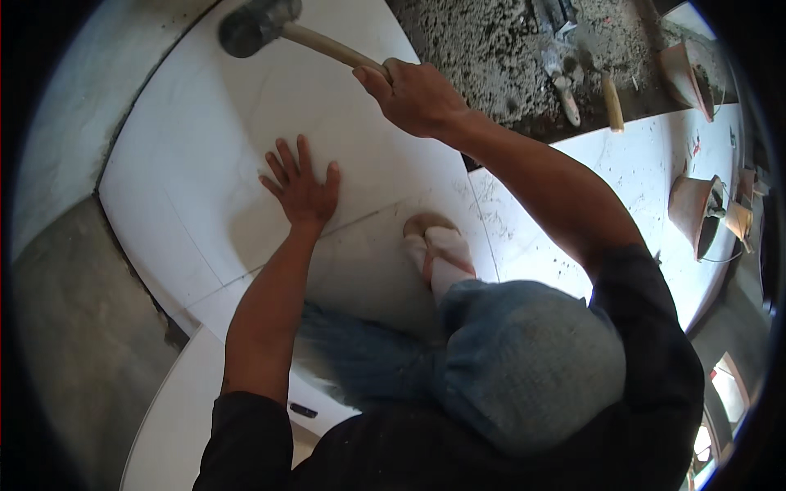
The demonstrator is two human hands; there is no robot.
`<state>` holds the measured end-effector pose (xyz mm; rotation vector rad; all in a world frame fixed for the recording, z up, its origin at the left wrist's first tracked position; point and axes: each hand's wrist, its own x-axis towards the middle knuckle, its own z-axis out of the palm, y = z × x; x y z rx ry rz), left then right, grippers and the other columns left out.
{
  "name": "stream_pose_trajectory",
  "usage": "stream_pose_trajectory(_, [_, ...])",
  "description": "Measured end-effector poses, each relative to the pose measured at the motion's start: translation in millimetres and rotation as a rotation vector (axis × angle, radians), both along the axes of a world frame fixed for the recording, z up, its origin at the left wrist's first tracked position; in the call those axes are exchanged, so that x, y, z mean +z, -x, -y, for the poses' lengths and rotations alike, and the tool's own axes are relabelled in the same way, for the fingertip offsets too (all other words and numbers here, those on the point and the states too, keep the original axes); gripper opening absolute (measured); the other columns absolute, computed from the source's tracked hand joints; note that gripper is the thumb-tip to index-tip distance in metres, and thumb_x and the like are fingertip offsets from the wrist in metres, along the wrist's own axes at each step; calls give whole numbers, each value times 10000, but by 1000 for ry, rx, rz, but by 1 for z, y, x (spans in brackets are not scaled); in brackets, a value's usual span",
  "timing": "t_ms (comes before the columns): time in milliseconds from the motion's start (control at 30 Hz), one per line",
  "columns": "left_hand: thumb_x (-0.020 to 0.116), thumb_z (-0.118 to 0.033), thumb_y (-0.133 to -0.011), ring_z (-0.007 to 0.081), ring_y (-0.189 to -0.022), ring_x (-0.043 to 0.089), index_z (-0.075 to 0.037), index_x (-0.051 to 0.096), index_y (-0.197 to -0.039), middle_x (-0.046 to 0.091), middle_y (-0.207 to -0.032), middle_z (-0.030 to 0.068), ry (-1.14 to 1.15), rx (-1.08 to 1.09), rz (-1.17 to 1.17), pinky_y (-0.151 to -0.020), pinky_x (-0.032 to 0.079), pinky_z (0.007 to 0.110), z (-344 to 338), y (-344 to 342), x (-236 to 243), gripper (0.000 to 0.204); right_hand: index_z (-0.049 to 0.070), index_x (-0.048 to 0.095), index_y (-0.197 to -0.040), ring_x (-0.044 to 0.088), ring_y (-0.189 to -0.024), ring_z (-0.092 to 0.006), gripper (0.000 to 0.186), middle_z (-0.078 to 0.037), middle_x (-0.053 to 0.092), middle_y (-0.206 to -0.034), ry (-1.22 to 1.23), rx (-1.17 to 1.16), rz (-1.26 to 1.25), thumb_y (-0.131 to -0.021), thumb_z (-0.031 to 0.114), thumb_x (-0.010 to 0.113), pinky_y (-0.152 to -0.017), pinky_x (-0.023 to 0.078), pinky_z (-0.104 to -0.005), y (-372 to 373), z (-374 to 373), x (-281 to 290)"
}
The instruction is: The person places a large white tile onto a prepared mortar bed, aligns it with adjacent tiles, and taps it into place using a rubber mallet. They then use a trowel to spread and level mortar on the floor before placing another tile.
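Left hand (303,194) is spread flat on the tile (233,102), holding nothing; right hand (417,96) is wrapped round the mallet (309,38) handle. I see mortar (467,53) beside the tile.

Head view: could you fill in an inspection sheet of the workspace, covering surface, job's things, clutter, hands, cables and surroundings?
Surface: white tiles with visible joints; dark specks on those at right.
Job's things: rubber mallet, raised head to the left; rough grey mortar beyond the tile edge.
Clutter: wooden-handled tool and light-handled tool by the mortar; two buckets at right.
Hands: left hand spread flat on a tile; right hand gripping the mallet's handle.
Cables: nothing seen.
Surroundings: grey wall at left.
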<state>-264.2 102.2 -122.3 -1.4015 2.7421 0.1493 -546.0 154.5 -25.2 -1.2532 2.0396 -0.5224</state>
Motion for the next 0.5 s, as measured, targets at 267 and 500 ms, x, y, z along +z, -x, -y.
stream_pose_trajectory(267, [446, -587, -917, 429, -1482, 25, -194, 182, -1561, 49, -1626, 166, -21, 31, 46, -1134, 7, 670, 0, 5, 3, 800, -22, 637, -897, 666, -752, -416, 728, -234, 662, -755, 26, 37, 51, -988, 622, 310, -718, 524, -463, -3, -12, 2])
stream_pose_trajectory(500, [434, -586, -926, 426, -1483, 10, -192, 180, -1561, 51, -1626, 163, -36, 9, 4, -1136, 4, 668, 0, 2, 3, 789, -7, 671, -940, 674, -815, -427, 668, -261, 675, -799, -17, -40, 47, -992, 574, 345, -747, 537, -486, -3, -26, -6])
